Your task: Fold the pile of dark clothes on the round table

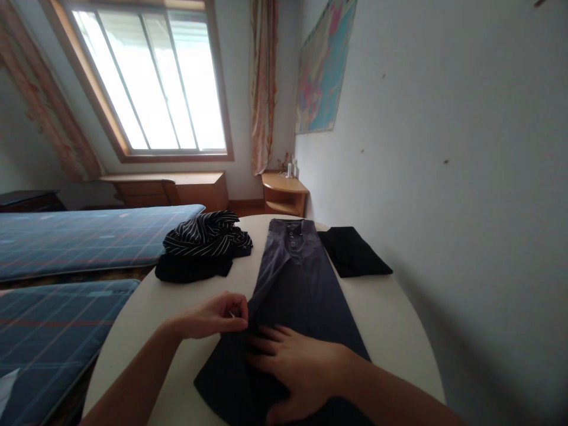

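Note:
Dark blue-grey trousers (306, 290) lie lengthwise on the round white table (399, 331), their waistband and buttoned fly at the far end. My left hand (217, 316) is closed in a pinch at the left edge of the trousers, around the middle of their length. Spread on the cloth just to the right is my right hand (302, 367), palm down with the fingers apart. The near end of the trousers runs out of view at the bottom.
A heap of black and white-striped clothing (204, 236) lies on the table's far left. Folded black cloth (355, 251) rests at the far right. Plaid mattresses (66, 236) stand left of the table, and a white wall (465, 207) rises on the right.

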Action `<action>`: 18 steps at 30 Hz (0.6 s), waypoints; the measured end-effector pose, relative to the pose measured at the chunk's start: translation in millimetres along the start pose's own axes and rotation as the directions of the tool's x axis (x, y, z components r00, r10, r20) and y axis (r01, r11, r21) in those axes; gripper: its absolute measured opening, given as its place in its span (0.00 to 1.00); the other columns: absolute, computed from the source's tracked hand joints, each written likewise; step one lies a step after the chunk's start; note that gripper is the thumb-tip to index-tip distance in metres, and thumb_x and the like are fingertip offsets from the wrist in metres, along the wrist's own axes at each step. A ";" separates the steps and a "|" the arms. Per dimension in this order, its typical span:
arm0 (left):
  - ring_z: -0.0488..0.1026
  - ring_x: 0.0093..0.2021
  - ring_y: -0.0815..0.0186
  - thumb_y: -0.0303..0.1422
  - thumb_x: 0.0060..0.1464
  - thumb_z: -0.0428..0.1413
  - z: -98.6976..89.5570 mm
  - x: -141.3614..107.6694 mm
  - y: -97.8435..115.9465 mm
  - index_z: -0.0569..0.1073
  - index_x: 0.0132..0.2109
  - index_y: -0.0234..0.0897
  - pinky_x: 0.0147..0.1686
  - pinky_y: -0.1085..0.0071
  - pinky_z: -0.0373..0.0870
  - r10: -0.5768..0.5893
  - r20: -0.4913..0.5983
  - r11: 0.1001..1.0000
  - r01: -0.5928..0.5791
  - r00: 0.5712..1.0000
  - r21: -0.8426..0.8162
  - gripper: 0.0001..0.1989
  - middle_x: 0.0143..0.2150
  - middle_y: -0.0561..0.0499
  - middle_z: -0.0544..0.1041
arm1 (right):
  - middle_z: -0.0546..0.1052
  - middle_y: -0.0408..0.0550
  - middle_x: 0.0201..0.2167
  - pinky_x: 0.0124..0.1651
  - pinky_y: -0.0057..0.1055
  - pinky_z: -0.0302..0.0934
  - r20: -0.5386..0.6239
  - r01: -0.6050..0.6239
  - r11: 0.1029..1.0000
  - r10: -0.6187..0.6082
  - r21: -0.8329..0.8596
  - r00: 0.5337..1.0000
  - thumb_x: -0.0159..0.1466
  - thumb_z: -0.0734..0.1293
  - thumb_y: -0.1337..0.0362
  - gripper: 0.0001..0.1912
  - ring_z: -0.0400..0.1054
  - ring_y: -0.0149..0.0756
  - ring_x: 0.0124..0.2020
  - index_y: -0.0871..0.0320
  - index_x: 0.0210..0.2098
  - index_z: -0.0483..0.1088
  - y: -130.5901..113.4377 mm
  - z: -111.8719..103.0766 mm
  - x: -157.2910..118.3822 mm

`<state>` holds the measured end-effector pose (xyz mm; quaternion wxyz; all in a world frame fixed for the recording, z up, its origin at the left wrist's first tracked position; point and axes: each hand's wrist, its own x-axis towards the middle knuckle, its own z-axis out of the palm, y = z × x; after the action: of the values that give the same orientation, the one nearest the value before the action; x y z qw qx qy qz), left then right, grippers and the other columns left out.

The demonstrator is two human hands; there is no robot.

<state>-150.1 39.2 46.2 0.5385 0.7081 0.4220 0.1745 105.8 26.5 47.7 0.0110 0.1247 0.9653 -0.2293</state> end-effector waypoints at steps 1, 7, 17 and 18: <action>0.56 0.25 0.74 0.51 0.54 0.60 2.1 0.9 2.0 0.69 0.37 0.34 0.23 0.77 0.50 0.023 -0.013 1.000 -0.024 1.000 -0.020 0.22 0.26 0.58 0.63 | 0.59 0.65 0.67 0.65 0.52 0.51 0.028 0.047 0.997 -0.048 0.053 0.998 0.56 0.73 0.52 0.43 0.53 0.58 0.67 0.61 0.66 0.59 1.2 -1.2 0.5; 0.58 0.27 0.73 0.49 0.55 0.59 25.3 11.6 14.1 0.71 0.41 0.34 0.26 0.77 0.54 0.067 -0.017 0.998 -0.067 0.998 -0.010 0.20 0.28 0.57 0.64 | 0.80 0.47 0.41 0.44 0.26 0.65 0.024 -0.026 0.919 0.018 0.394 1.000 0.65 0.66 0.57 0.16 0.74 0.33 0.40 0.57 0.49 0.75 34.5 -26.3 -4.7; 0.71 0.39 0.64 0.35 0.47 0.63 52.8 7.8 37.8 0.73 0.52 0.45 0.38 0.72 0.65 -0.121 0.054 0.913 0.090 0.991 0.397 0.23 0.43 0.53 0.76 | 0.77 0.52 0.46 0.55 0.36 0.60 -0.576 -0.537 0.841 0.474 0.071 0.666 0.66 0.63 0.67 0.14 0.69 0.40 0.49 0.59 0.49 0.73 128.2 -21.9 -11.0; 0.72 0.40 0.63 0.36 0.46 0.63 52.9 5.9 39.5 0.73 0.53 0.46 0.39 0.71 0.65 -0.129 0.035 0.895 0.101 0.991 0.435 0.24 0.44 0.53 0.76 | 0.77 0.52 0.48 0.56 0.36 0.59 -0.588 -0.547 0.834 0.479 0.072 0.652 0.66 0.62 0.67 0.14 0.68 0.40 0.50 0.59 0.50 0.73 134.4 -22.0 -7.9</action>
<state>-93.4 8.8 61.9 0.3905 0.7888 0.4742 0.0223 147.2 150.5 8.9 -0.2141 0.4556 0.8566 -0.1129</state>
